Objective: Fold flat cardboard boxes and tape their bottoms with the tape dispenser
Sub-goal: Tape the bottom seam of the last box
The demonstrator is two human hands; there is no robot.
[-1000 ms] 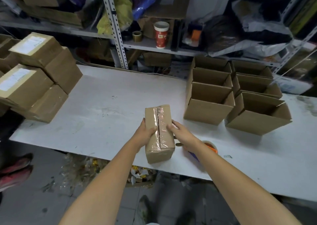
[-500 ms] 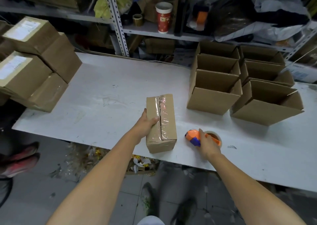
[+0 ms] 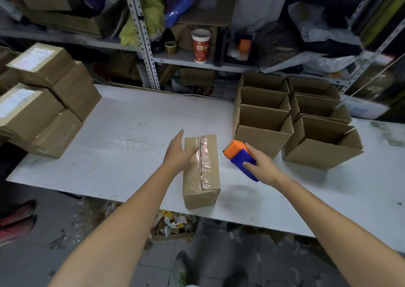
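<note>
1. The box [image 3: 201,170] stands on the worktop [image 3: 122,142] close to the near edge. Its taped bottom faces up, and a shiny, wrinkled tape strip [image 3: 205,161] runs along the centre seam.
2. The left hand [image 3: 178,153] lies on the box's left top edge with its fingers stretched out nearly straight. It touches the box and grips nothing.
3. The right hand [image 3: 262,166] has its fingers curled round the blue body of the tape dispenser [image 3: 240,155]. It holds the dispenser just right of the box and apart from it, orange end pointing away from the person.
4. Handling: the box is probably empty, so it should be light and slide easily on the smooth worktop. Its walls are stiff along the creases but would dent under a hard squeeze. The two long sides look like the best place to hold it, with palms flat. The glossy tape strip gives poor grip.
5. The dispenser looks like rigid plastic that fits one hand, and its body is the place to hold it, away from the cutting end.
6. Hard to make out:
   - The tape roll and blade are hidden by the dispenser body and the hand.
   - The box's underside cannot be seen, and neither can how far the tape wraps over the far end.
   - The left fingertips are blurred.
   - The open boxes [image 3: 263,137] at the right hide their own floors.
   - The sealed boxes [image 3: 39,102] at the left are cut off by the frame.
</note>
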